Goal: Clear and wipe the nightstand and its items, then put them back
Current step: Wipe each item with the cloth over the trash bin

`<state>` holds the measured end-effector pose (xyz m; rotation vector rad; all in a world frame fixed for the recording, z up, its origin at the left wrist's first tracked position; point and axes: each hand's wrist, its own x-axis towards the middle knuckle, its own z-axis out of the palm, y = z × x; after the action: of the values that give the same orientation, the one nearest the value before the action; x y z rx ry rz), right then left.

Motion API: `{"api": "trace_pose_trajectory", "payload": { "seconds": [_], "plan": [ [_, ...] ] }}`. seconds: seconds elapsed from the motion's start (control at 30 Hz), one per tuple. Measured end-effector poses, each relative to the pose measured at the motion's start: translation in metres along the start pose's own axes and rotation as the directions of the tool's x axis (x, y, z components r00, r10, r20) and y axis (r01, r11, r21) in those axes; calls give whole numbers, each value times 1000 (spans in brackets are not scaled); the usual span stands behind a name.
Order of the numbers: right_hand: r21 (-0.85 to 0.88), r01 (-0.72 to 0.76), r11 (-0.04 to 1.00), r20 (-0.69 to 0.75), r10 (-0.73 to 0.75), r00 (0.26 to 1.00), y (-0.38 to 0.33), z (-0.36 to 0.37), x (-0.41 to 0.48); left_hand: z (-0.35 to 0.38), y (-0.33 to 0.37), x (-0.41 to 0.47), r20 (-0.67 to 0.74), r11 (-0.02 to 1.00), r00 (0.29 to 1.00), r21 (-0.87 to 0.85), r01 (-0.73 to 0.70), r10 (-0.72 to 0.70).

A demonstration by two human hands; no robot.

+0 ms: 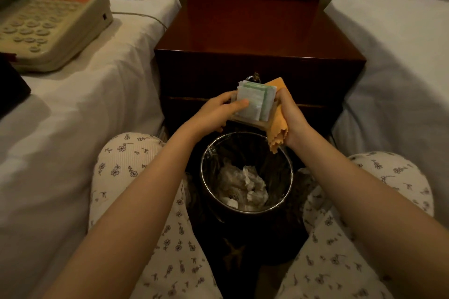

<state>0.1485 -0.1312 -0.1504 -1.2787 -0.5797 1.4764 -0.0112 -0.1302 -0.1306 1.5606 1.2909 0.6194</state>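
Clear holder point(246, 122), paper sachets point(252, 99), crumpled orange cloth point(277, 128)

You have room over the table point(255, 31), between the left bed point(73, 116) and right bed point(401, 56); the bin point(245, 211) blocks its front.

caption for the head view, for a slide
Left hand holds a clear plastic holder of white-and-green packets; right hand grips an orange cloth against it, above a round black wastebasket.

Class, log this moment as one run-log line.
phase: wiping | left grip: holds clear plastic holder of white-green packets | right grip: holds orange cloth against holder | below: black round bin
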Motion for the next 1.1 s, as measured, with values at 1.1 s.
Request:
{"api": "trace_pose_trajectory", "payload": {
  "seconds": [1.1],
  "plan": [
    [-431, 286, 856, -50, -338, 940, 31, 13, -17, 13, -18, 12, -269, 945, 961, 296, 140, -59]
  ]
}}
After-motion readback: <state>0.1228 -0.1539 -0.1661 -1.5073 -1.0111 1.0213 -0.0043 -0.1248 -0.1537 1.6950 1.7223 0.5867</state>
